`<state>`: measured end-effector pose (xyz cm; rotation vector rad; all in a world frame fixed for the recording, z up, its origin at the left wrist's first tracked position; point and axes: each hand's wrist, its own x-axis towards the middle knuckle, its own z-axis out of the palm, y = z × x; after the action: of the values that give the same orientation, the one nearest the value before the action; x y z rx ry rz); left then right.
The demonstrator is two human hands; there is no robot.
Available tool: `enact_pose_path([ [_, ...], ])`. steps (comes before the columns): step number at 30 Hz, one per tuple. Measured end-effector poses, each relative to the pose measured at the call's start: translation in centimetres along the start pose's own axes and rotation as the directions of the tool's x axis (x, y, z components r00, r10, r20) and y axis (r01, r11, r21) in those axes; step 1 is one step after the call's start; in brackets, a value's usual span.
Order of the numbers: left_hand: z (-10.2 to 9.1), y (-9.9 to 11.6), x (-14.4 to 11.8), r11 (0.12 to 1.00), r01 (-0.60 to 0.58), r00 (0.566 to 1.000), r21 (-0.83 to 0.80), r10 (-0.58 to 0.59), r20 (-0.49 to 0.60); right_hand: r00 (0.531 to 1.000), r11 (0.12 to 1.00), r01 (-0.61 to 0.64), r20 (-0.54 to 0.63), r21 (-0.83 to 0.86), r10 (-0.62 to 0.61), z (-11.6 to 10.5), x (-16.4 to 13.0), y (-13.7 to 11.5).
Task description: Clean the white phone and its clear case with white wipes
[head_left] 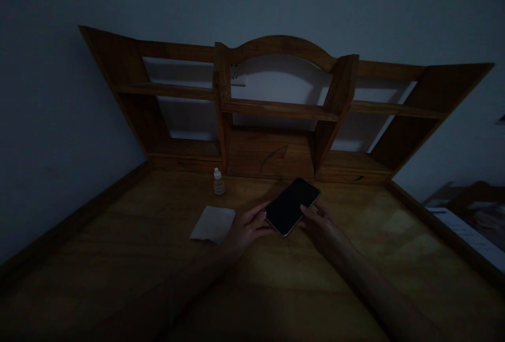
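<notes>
A dark-screened phone (pixel 291 206) is held tilted above the wooden desk, between both hands. My left hand (pixel 251 225) grips its lower left corner, with fingers at the edge and partly beneath. On the opposite side my right hand (pixel 316 220) holds the right edge, its thumb lying over the screen and the other fingers mostly hidden underneath. Left of my left hand, a folded white tissue or cloth (pixel 213 223) lies flat on the desk. Behind it stands a small clear bottle (pixel 219 183) with a white cap, upright.
A wooden shelf unit (pixel 272 110) with several compartments rises along the desk's back edge. The desk (pixel 158 258) has raised side rims. Past the right rim lies a white sheet-like thing (pixel 469 234). A wall socket (pixel 234 71) shows behind the shelves. The room is dim.
</notes>
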<state>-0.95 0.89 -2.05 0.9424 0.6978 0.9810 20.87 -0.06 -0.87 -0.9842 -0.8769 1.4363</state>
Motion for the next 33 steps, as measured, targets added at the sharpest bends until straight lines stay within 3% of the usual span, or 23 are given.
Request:
enact_pose_path([
  [10,0.8,0.7,-0.4,0.999,0.006,1.0,-0.053,-0.005,0.023,0.999,0.999,0.015,0.028,0.043,-0.017,-1.6,0.5,-0.1],
  [17,0.0,1.4,-0.6,0.989,0.148,0.964,0.003,-0.145,0.221,0.994,0.998,-0.047,0.098,0.034,0.043,-2.0,0.6,-0.1],
  [26,0.1,0.9,-0.5,0.99,0.018,0.978,0.139,-0.046,0.205,0.992,0.997,-0.061,0.115,0.038,0.056,-2.2,0.7,-0.3],
  [33,0.7,1.1,-1.0,0.987,0.013,0.988,0.16,-0.037,0.151,0.991,0.998,-0.056,0.123,-0.009,0.057,-1.8,0.2,-0.8],
])
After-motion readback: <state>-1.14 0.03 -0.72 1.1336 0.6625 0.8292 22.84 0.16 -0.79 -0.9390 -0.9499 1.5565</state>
